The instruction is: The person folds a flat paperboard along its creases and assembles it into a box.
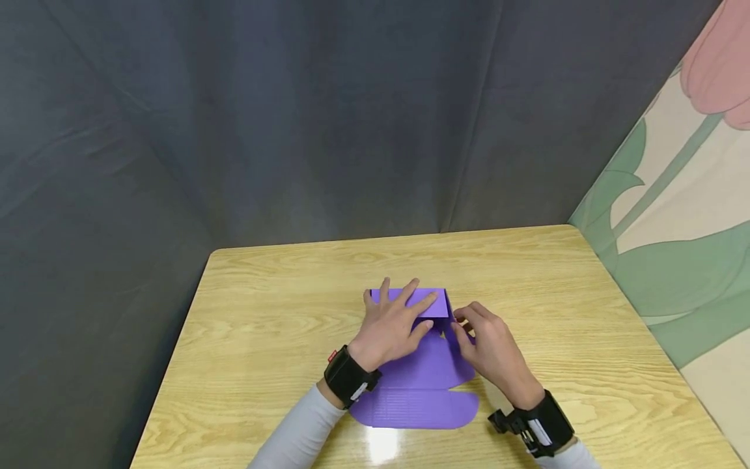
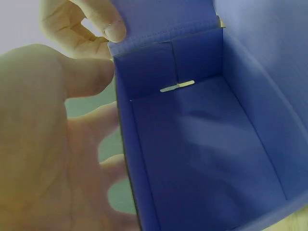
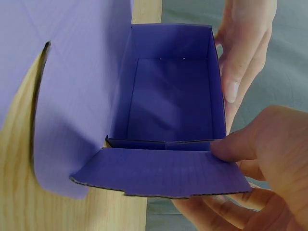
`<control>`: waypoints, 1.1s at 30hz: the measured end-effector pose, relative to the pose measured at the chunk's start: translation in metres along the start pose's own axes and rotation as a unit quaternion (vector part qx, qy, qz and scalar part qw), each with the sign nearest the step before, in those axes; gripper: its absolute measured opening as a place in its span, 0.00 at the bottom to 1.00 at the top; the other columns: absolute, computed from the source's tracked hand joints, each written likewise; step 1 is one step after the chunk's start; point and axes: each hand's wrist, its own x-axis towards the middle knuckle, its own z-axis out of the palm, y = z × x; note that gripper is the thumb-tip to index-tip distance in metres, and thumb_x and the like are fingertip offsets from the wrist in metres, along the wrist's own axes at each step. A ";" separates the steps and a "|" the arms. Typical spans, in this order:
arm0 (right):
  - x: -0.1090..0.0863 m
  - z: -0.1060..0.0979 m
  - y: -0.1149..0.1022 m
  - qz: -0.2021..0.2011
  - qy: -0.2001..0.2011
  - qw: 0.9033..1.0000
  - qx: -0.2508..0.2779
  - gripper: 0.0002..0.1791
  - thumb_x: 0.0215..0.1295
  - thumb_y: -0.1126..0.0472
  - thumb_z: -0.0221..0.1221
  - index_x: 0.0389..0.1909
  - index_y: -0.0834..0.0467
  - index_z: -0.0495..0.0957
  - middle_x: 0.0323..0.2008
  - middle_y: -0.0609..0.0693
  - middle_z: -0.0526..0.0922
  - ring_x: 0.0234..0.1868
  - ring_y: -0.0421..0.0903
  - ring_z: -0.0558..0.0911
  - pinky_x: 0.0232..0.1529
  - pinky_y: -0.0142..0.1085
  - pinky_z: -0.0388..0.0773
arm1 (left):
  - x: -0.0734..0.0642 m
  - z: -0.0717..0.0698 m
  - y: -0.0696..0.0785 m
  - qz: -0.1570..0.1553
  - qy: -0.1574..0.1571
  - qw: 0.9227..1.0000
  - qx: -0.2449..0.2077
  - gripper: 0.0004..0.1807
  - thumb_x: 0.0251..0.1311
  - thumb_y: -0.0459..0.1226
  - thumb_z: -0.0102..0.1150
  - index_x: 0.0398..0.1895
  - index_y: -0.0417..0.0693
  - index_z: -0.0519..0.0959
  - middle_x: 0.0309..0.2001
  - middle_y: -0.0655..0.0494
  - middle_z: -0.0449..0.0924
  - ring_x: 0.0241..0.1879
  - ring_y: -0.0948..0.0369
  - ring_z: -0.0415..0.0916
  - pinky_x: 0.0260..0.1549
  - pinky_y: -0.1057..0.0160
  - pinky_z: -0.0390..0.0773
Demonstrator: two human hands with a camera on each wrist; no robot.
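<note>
A purple cardboard box [image 1: 437, 308], partly folded, stands near the middle of a wood-grain table [image 1: 263, 352], a little right of centre. Its open side faces the near edge, and its lid [image 1: 424, 371] lies spread toward that edge, ending in a rounded front panel [image 1: 418, 409]. The left hand [image 1: 388, 326] rests on the upper wall of the box, its fingers straight and fanned apart. The right hand [image 1: 495, 345] is at the right end, pinching an end flap [image 3: 163, 173] that sticks out from the box; the thumb presses on one face of it. The other fingers seem to lie behind the flap, though it hides most of their tips. The left wrist view shows the bare inside of the box, with a narrow slot [image 2: 185, 84] at the foot of the end wall beside the flap. Each wrist carries a black band [image 1: 350, 376] below a pale grey sleeve [image 1: 299, 430]. A dark curtain [image 1: 293, 117] hangs along the far and left sides of the table, and a cloth with a pink flower and green leaves [image 1: 685, 280] hangs on the right
</note>
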 end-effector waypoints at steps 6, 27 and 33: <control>0.000 0.003 -0.001 0.005 0.009 1.000 0.024 0.08 0.62 0.74 0.70 0.41 0.64 0.85 0.38 0.53 0.85 0.33 0.48 0.89 0.30 0.37 0.89 | -0.003 -0.003 -0.018 0.032 0.066 0.997 -0.038 0.28 0.79 0.56 0.52 0.75 0.56 0.77 0.77 0.48 0.71 0.77 0.38 0.66 0.72 0.32 0.69; 0.000 -0.002 0.004 0.064 -0.043 0.991 0.110 0.09 0.78 0.69 0.57 0.49 0.63 0.86 0.43 0.53 0.86 0.39 0.47 0.88 0.36 0.35 0.89 | -0.015 0.009 -0.058 0.058 0.126 0.970 -0.198 0.21 0.70 0.45 0.70 0.60 0.44 0.87 0.68 0.54 0.79 0.72 0.51 0.73 0.73 0.52 0.73; 0.001 -0.005 0.012 0.056 -0.077 0.985 0.146 0.19 0.68 0.79 0.59 0.56 0.63 0.84 0.51 0.58 0.86 0.41 0.48 0.90 0.39 0.36 0.89 | -0.017 0.008 -0.058 0.059 0.128 0.968 -0.208 0.22 0.71 0.44 0.69 0.63 0.43 0.86 0.68 0.52 0.81 0.72 0.52 0.76 0.73 0.54 0.74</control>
